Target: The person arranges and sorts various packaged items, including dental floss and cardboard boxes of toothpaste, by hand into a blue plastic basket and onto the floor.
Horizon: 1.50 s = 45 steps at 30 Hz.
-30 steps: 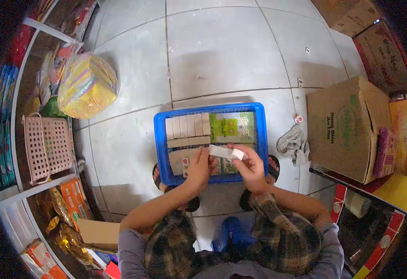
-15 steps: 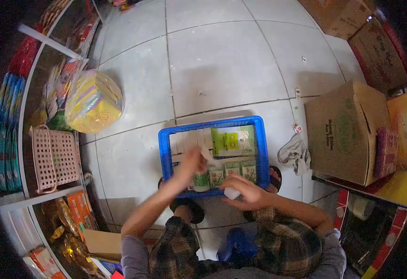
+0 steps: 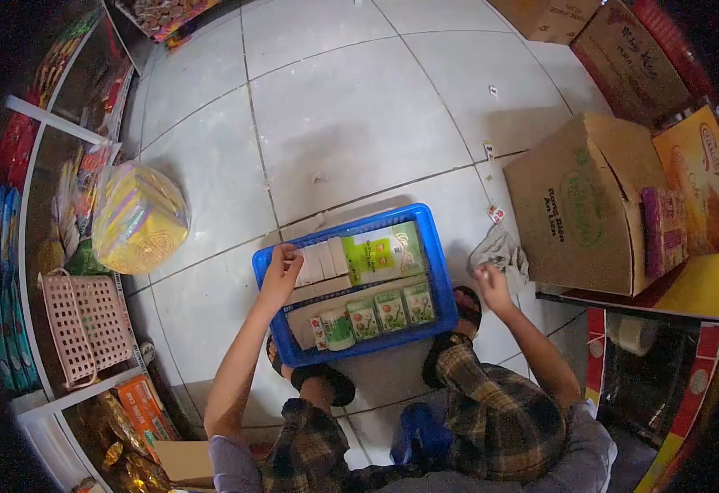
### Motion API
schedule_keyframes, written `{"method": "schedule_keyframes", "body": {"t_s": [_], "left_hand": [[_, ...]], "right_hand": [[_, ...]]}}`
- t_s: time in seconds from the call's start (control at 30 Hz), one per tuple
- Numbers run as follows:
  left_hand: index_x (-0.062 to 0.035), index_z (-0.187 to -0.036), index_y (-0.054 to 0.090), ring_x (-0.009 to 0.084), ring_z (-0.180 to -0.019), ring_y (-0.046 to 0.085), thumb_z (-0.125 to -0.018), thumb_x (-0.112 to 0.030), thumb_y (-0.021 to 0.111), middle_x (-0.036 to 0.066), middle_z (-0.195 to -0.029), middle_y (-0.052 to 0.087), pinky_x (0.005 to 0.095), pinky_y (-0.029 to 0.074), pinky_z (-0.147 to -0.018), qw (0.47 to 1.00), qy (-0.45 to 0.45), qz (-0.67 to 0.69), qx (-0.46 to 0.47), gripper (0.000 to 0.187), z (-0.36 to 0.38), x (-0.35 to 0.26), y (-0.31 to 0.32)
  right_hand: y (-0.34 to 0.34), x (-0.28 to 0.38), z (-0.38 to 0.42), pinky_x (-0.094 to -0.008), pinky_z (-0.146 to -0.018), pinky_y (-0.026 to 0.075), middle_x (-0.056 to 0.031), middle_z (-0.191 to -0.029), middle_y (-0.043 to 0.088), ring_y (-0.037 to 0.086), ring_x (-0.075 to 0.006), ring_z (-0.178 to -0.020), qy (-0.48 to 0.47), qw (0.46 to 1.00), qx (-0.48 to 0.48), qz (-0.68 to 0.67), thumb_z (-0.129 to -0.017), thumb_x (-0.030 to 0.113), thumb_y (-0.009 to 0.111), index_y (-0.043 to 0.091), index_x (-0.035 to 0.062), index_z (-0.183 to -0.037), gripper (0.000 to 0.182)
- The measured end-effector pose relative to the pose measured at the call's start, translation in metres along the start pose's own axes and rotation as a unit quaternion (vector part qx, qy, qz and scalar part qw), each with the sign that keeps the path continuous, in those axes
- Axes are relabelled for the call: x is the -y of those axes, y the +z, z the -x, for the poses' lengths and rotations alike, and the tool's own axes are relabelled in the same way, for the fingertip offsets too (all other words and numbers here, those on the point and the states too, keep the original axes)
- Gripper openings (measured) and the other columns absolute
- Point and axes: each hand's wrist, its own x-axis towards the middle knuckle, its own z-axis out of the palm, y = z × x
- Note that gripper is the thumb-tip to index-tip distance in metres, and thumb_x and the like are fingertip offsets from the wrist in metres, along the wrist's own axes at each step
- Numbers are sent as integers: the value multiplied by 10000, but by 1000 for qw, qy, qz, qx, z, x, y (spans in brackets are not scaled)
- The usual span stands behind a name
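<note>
The blue basket [image 3: 433,238] stands on the floor between my feet. In its far half, small white boxes [image 3: 323,260] stand in a row beside a green and white packet [image 3: 382,253]. A white and green jar [image 3: 337,329] and several small green cartons [image 3: 392,311] line the near half. My left hand [image 3: 284,267] is at the far left corner, its fingers closed on the end white box, which they partly hide. Out past the basket's right side, my right hand [image 3: 492,286] is beside a grey cloth [image 3: 503,251], fingers loosely bent and nothing visible in them.
A large cardboard box [image 3: 565,209] is at the right, with more boxes behind. On the left are shelves of packaged goods, a pink basket [image 3: 88,324] and a wrapped yellow pack [image 3: 142,218]. A blue object [image 3: 421,435] lies between my legs.
My left hand has moved left to the end of the white boxes. My right hand has left the basket for the cloth's side, and the white object is no longer seen in it. The view has shifted.
</note>
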Motion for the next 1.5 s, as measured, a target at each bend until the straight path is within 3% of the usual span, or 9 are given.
{"method": "schedule_keyframes", "body": {"t_s": [0.1, 0.27, 0.6, 0.73, 0.8, 0.87, 1.2, 1.27, 1.5], "left_hand": [[-9, -935, 385, 117, -657, 443, -749, -149, 465, 65, -787, 445, 232, 379, -580, 998, -32, 47, 12, 246, 4, -7, 0], [-7, -922, 397, 115, -687, 447, -753, -134, 457, 62, -798, 449, 225, 383, -597, 997, -11, 63, 34, 220, 13, -3, 2], [-8, -921, 403, 119, -736, 452, -758, -87, 433, 50, -816, 448, 224, 395, -617, 989, -44, 142, 23, 184, 23, -6, -3], [-5, -919, 406, 118, -734, 452, -761, -79, 420, 52, -818, 448, 221, 393, -615, 990, -64, 126, 30, 175, 25, -2, -6], [-2, -916, 409, 115, -733, 453, -763, -74, 411, 55, -811, 449, 223, 392, -614, 988, -75, 137, 6, 169, 24, -4, -7], [-6, -918, 407, 109, -719, 450, -765, -77, 407, 53, -789, 451, 217, 387, -607, 991, -72, 114, 15, 168, 25, 3, -9], [-65, -885, 410, 79, -648, 437, -786, -121, 383, 3, -699, 451, 184, 351, -562, 992, -73, 96, 21, 116, 43, 27, -20], [-66, -876, 411, 80, -640, 429, -791, -122, 380, 1, -699, 448, 189, 352, -576, 992, -46, 114, 9, 106, 44, 31, -21], [-51, -873, 413, 88, -657, 420, -796, -96, 372, 15, -723, 444, 200, 358, -602, 990, -56, 127, 6, 98, 46, 30, -19]], "right_hand": [[-11, -42, 8, -293, -554, 374, -139, -589, 447, 467, -209, -580, 81, 989, -60, 110, -762, 180, 430, 447, -18, -712, 204], [-10, -62, 15, -365, -521, 357, -214, -626, 479, 469, -350, -590, 50, 976, -63, 202, -783, 219, 388, 471, -34, -734, 270], [-1, -47, -12, -365, -490, 365, -193, -585, 495, 484, -322, -523, 133, 957, -106, 234, -772, 293, 396, 495, -29, -673, 351], [14, -41, -47, -332, -483, 380, -151, -551, 509, 486, -224, -482, 268, 942, -158, -126, -752, 278, 438, 500, -23, -659, 321], [25, -42, -63, -372, -563, 384, -174, -603, 513, 504, -325, -628, 109, 977, -165, 84, -724, 256, 474, 489, -20, -660, 285], [32, -21, -68, -386, -604, 386, -207, -711, 511, 497, -326, -711, 110, 971, -95, 187, -690, 235, 496, 478, -33, -751, 276], [48, -57, -59, -403, -662, 384, -268, -771, 481, 472, -374, -759, 101, 985, 5, 142, -640, 126, 468, 418, -64, -873, 305], [48, -46, -58, -407, -612, 377, -272, -720, 473, 481, -368, -677, 58, 986, -35, 155, -688, 113, 416, 422, -66, -731, 184], [46, -31, -52, -416, -622, 379, -256, -711, 484, 472, -387, -686, 44, 974, 5, 220, -729, 145, 387, 438, -58, -717, 210]]}}
